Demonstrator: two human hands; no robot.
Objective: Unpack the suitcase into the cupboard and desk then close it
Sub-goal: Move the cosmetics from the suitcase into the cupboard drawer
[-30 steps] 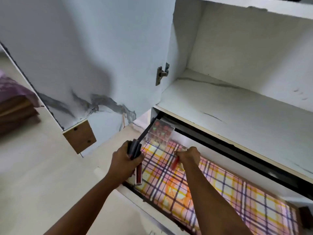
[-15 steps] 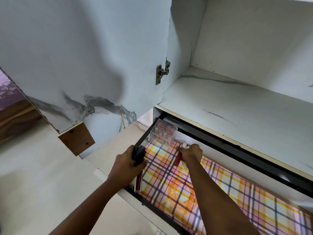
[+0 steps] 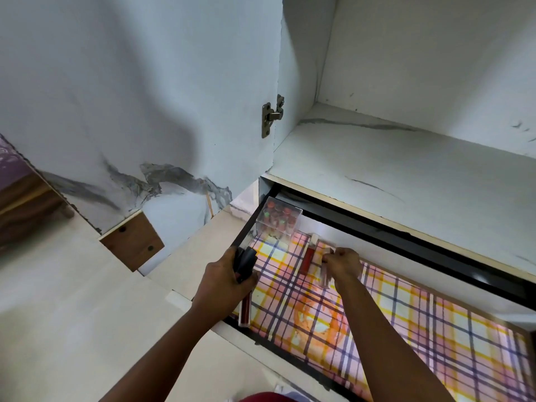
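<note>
Since the earlier frame, the red tube (image 3: 308, 257) has been released onto the drawer liner (image 3: 377, 329); the right hand (image 3: 343, 264) now pinches a paler tube (image 3: 326, 274). Dark-capped tubes (image 3: 245, 288) are gripped by the left hand (image 3: 223, 282). Rolling against the clear box (image 3: 278, 220) is risked.

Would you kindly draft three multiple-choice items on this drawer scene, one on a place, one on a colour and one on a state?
1. Where does the clear box stand?
A. in the drawer's far left corner
B. on the shelf above
C. on the floor

2. What colour is the tube lying beside the right hand?
A. blue
B. red
C. green

3. What is the left hand doing?
A. resting flat and open
B. hanging empty
C. gripping tubes with dark caps

Answers:
1 A: the box sits on the checked liner at the drawer's far left corner.
2 B: the red tube lies just left of that hand.
3 C: its fingers curl round the dark-capped tubes.
</note>
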